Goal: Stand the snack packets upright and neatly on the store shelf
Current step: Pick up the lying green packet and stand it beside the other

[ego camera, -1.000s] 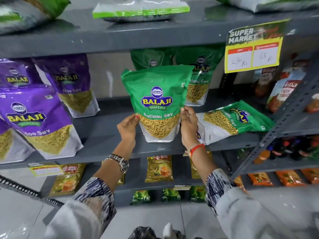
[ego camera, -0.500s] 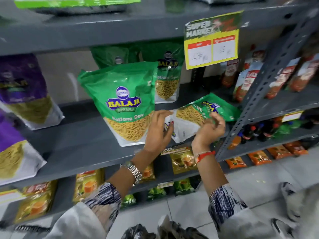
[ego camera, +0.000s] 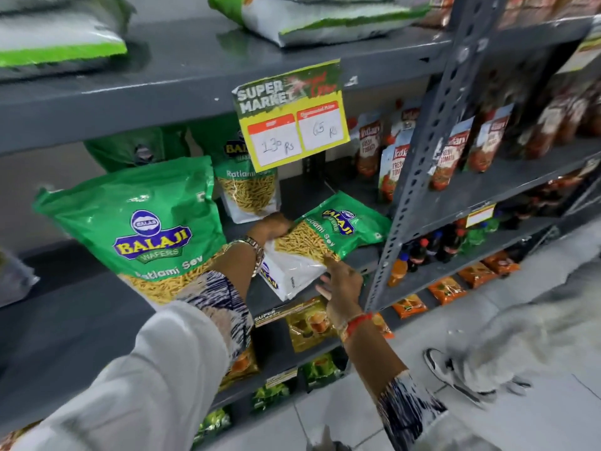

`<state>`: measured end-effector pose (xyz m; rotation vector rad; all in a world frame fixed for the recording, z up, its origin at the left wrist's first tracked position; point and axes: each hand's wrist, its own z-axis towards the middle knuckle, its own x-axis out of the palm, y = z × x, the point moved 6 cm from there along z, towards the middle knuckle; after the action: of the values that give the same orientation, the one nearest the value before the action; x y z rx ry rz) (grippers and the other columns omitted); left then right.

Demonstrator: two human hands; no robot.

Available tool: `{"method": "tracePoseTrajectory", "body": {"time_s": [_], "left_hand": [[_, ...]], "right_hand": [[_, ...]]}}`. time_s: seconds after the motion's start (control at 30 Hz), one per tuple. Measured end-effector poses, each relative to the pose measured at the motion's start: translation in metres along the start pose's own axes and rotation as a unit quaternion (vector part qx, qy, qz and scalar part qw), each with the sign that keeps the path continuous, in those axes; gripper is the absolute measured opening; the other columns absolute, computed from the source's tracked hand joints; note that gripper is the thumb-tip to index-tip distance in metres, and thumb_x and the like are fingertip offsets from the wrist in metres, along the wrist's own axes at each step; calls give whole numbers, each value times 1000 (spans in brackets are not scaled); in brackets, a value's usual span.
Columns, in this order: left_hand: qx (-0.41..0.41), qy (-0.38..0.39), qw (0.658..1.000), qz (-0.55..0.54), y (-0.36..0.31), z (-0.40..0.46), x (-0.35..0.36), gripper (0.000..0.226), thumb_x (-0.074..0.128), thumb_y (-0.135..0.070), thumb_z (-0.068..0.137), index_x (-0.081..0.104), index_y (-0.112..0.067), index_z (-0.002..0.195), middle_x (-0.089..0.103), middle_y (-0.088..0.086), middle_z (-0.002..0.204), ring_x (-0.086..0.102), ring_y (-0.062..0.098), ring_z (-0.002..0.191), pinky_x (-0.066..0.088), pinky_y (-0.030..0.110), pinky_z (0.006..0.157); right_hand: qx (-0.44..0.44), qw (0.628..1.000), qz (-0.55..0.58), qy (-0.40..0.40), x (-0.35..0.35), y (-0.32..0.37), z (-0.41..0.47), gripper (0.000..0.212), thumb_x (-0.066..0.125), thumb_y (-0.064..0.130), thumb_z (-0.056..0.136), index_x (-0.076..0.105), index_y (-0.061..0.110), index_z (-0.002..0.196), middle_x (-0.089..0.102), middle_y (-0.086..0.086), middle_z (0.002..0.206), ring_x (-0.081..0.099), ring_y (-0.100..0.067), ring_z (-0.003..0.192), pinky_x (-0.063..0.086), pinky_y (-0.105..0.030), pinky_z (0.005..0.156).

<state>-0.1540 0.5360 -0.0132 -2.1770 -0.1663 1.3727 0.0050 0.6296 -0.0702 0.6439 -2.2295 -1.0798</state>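
**Both hands on the packet lying flat at the shelf's right end**

Our left hand (ego camera: 271, 226) reaches over the far side of the fallen green packet (ego camera: 328, 237), fingers curled down onto its upper edge where the green print meets the clear window. Our right hand (ego camera: 341, 281) meets the near edge from below, fingers spread partway and tips touching the packet's lower rim; whether it has a firm grasp we cannot tell. The packet lies on its back, tilted, its white bottom overhanging the front lip of the grey shelf (ego camera: 81, 320).

Room to move is tight on the right: the perforated upright post (ego camera: 419, 177) stands just beside the packet's top corner. Behind it, bare shelf opens toward the back wall. To the left, a large green packet (ego camera: 140, 222) stands upright near the front edge, with another upright packet (ego camera: 248, 190) behind it and further right.

A yellow price card (ego camera: 292, 122) hangs from the shelf above. Tomato sauce pouches (ego camera: 455, 151) line the neighbouring bay, and the floor is pale tile (ego camera: 341, 415).
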Motion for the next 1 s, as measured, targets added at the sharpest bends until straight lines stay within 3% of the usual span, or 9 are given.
{"method": "tracePoseTrajectory", "body": {"time_s": [0.07,0.23,0.37,0.47,0.53,0.63,0.7,0.87,1.0], "left_hand": [[-19,-12,998,-55,7,6,-1,36,51,-32,91,59,2,102,60,27,116,58,31,101,36,26,76],[-50,-70,981,-173,12,8,-1,51,62,-35,84,59,12,102,61,32,114,59,40,106,46,38,82],[-47,-121,951,-280,9,-19,-1,32,68,-32,80,53,-9,63,59,15,71,57,25,69,45,22,64],[-33,-123,897,-423,15,-52,11,18,69,-15,79,61,-9,64,68,0,56,60,21,67,50,32,81],[-14,-149,874,-463,20,-80,19,12,66,-7,81,65,-4,69,64,-9,43,60,12,53,52,25,69],[-26,-199,857,-475,31,-122,31,19,63,-9,83,67,7,93,68,5,62,62,20,70,51,31,75],[-29,-203,845,-494,35,-139,37,15,62,-12,84,68,1,89,67,9,72,62,20,72,50,36,79],[-34,-229,788,-570,49,-219,59,7,63,-8,82,68,-2,82,66,3,67,61,7,58,48,12,55],[-31,-217,744,-631,57,-272,78,24,61,-2,82,63,-11,59,64,-8,46,58,3,43,43,14,42]], "right_hand": [[16,1000,2,10,0,0,3,24,65,17,86,58,-2,99,62,-26,117,63,-21,90,53,-42,82],[77,997,-4,24,-6,3,13,25,68,17,83,59,1,99,65,-15,88,65,-30,78,54,-40,69],[53,993,-26,106,-17,6,11,23,64,32,85,58,10,80,64,1,55,59,-14,46,48,-29,56],[11,986,-14,167,-31,4,7,36,54,50,87,68,17,89,77,4,78,73,-12,73,57,-29,62],[8,985,11,174,-41,1,2,39,47,54,88,66,21,95,76,3,87,71,-13,83,57,-29,65],[9,989,17,146,-53,-1,-11,31,48,48,90,64,21,89,75,4,73,71,-12,71,57,-30,60],[-11,993,-2,120,-57,3,-16,25,52,43,90,65,24,81,74,7,68,69,-11,66,56,-29,61],[-124,986,8,114,-69,8,-63,30,53,28,93,74,26,72,76,11,74,72,-6,71,55,-21,56],[-167,974,21,152,-80,9,-108,29,53,22,94,75,24,76,77,10,79,73,-8,77,56,-20,62]]}}
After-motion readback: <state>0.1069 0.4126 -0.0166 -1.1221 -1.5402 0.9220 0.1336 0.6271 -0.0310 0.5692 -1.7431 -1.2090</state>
